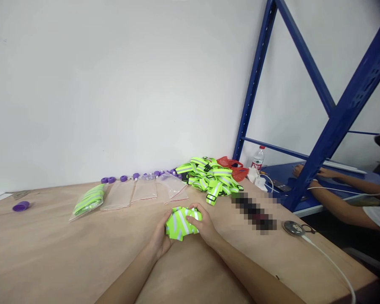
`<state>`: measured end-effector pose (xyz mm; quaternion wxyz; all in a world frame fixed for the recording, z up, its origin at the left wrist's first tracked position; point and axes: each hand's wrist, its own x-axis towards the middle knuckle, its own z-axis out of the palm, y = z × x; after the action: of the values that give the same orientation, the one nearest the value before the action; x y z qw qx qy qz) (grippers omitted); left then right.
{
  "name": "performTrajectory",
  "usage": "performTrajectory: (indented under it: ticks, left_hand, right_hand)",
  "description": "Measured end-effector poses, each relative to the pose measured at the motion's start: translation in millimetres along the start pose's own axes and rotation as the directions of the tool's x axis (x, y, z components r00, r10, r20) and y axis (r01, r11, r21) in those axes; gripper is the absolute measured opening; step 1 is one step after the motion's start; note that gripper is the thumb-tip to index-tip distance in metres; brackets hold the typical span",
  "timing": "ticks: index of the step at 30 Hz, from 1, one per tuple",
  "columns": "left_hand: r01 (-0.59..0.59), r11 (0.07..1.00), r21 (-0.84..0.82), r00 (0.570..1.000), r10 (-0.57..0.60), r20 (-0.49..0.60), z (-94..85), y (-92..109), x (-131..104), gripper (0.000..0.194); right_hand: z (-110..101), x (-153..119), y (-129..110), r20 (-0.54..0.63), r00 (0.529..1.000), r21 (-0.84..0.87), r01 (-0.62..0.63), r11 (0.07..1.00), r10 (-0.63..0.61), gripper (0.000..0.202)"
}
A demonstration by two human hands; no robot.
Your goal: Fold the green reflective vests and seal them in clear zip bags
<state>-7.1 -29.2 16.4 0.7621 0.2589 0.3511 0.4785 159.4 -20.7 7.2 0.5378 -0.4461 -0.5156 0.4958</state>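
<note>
Bundle of folded lime-yellow reflective strap (180, 226) held over the bench (66, 253), between its back edge and the wearer; fingers (197, 206) of left hand (161, 237) and right hand (207, 226) grasp its opposite ends. The webbing is judged light, soft, not fragile and slightly slick; loose folds may spring apart, so pinch both ends across all layers. Bottle (259, 158) beyond the back right corner: label red and white, wording illegible.

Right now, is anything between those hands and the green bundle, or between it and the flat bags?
Nothing visible: the left hand and right hand hold the green bundle; only tabletop shows between it and the flat bags.
</note>
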Motion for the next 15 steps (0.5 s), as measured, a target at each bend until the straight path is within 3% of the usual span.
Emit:
performTrajectory:
  ticks: [5, 9, 15]
  left_hand:
    - [-0.237, 0.97, 0.057, 0.967, 0.241, -0.077, 4.5, -9, 7, 0.045]
    - [-0.319, 0.942, 0.11, 0.939, 0.329, -0.101, 1.7, -11, 11, 0.037]
    - [-0.435, 0.866, 0.246, 0.897, 0.442, 0.032, 2.7, -10, 11, 0.022]
  right_hand:
    - [2, 0, 0, 0.061, 0.998, 0.033, -0.009, 0.999, 0.007, 0.038]
    - [3, -1, -3, 0.072, 0.997, 0.095, -0.037, 0.995, 0.03, 0.038]
    - [1, 2, -3, 0.082, 0.993, 0.217, -0.102, 0.971, 0.086, 0.037]
